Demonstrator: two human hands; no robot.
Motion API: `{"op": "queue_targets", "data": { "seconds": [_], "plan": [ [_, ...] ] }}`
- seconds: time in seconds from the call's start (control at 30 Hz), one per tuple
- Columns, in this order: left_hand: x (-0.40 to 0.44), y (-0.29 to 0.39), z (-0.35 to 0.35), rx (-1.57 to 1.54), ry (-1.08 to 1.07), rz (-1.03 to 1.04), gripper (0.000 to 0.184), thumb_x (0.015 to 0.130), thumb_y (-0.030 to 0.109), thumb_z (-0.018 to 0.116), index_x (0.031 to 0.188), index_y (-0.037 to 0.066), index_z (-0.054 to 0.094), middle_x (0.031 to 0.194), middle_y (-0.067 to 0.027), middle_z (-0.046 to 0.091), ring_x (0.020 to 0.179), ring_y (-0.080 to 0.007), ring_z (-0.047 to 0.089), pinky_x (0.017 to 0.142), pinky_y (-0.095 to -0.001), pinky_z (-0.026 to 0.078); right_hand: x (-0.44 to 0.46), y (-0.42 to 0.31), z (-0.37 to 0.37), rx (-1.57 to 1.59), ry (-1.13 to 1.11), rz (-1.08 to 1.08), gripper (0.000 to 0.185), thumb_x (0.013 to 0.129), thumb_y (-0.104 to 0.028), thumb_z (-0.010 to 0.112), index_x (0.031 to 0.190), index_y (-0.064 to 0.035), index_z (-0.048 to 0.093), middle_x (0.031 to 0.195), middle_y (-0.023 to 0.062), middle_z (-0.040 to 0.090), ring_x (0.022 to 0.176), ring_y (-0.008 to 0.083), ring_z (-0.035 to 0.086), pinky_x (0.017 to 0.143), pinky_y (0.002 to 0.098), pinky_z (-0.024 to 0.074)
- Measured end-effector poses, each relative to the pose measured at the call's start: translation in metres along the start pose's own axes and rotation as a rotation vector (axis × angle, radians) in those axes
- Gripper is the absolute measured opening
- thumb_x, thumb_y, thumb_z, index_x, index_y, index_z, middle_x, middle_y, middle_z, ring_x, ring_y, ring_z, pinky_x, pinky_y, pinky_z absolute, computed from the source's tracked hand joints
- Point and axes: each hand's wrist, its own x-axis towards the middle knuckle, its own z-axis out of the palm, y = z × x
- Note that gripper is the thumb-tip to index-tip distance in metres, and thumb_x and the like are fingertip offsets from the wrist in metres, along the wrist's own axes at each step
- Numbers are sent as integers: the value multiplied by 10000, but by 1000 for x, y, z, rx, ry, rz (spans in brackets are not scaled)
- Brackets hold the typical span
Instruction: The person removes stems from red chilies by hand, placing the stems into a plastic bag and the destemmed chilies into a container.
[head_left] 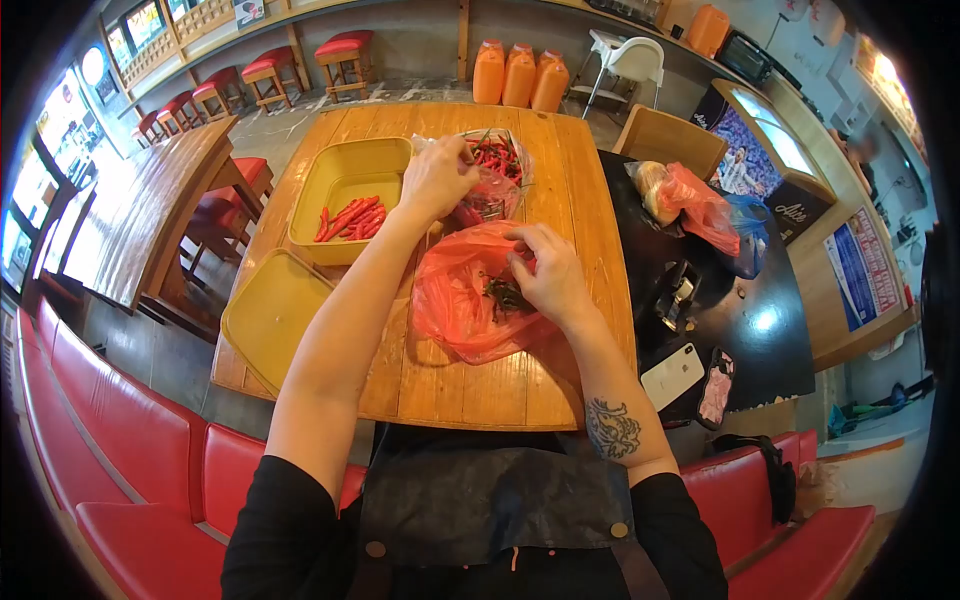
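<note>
My left hand [438,178] is above the clear plastic bag of red chillies [497,156], between it and the yellow tub [352,180]; its fingers are bent together, and what they hold, if anything, is too small to make out. Several red chillies [350,219] lie in the near part of the tub. My right hand [545,268] hangs over the right side of an open red plastic bag [447,290], thumb and fingers curled towards each other. Dark green stems [503,297] lie inside that bag, just left of my right hand.
A yellow lid [275,318] lies left on the wooden table [460,392]. The black table [745,345] at right holds a white phone [672,376], a patterned case [715,388] and bagged items [700,208]. Orange jugs [519,76] stand beyond.
</note>
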Motion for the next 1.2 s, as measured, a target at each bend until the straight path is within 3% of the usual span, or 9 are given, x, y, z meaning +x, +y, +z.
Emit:
{"op": "queue_targets", "data": {
  "seconds": [0.07,0.17,0.3,0.47,0.67,0.8,0.97,1.0,1.2],
  "plan": [
    [-4,4,-1,-230,211,-14,164,789,158,647,892,44,591,874,-156,653,844,-258,639,767,-407,488,0,1,-1,50,37,11,210,777,-88,646,980,-74,594,901,92,602,888,259,591,794,381,429],
    [-25,21,-9,-595,214,-26,170,782,128,664,868,17,568,789,-114,637,756,-199,616,704,-333,488,0,-1,-3,81,55,23,208,768,-62,644,970,-59,597,842,101,596,807,269,600,724,379,458],
    [-62,30,-16,-733,116,-81,186,781,117,679,867,2,560,766,-64,611,720,-127,567,677,-273,471,2,-3,-2,204,96,28,216,783,-51,647,993,-43,599,825,104,603,760,250,610,687,355,478],
    [-94,21,-13,-762,-320,-137,174,815,46,673,949,27,564,853,15,584,733,-37,516,664,-202,444,3,-16,-6,496,100,44,305,808,-47,665,1105,-37,593,865,83,634,780,180,620,714,291,485],
    [-94,29,-9,-1172,-116,-198,194,836,33,669,993,24,555,871,-10,597,768,-51,550,695,-203,468,2,-18,-6,638,-67,158,333,808,-62,689,1128,-49,595,935,69,643,826,148,622,719,269,489],
    [-95,29,-13,-1169,-157,-222,196,845,42,670,1007,24,561,909,-18,590,787,-67,567,715,-219,479,2,-20,1,712,-53,87,337,812,-67,694,1133,-49,594,1000,73,635,845,134,618,726,262,491],
    [-97,21,-9,-606,-240,-7,191,860,82,647,1043,31,622,914,-49,543,806,-111,572,703,-264,470,2,-26,-5,464,93,23,313,807,-42,685,1108,-31,599,973,91,617,826,186,621,731,288,496],
    [-99,27,-15,-438,-229,67,238,825,75,648,1057,25,631,912,-108,535,833,-210,581,733,-326,460,2,-28,-6,465,92,21,313,807,-42,685,1108,-31,599,973,91,617,826,186,621,731,288,496],
    [-105,28,-15,-254,-253,174,262,781,52,641,1040,18,625,943,-162,536,884,-341,547,778,-396,448,1,-19,-2,297,83,-145,173,777,-20,682,939,-16,621,860,114,609,778,257,610,711,321,485]
  ]
}}
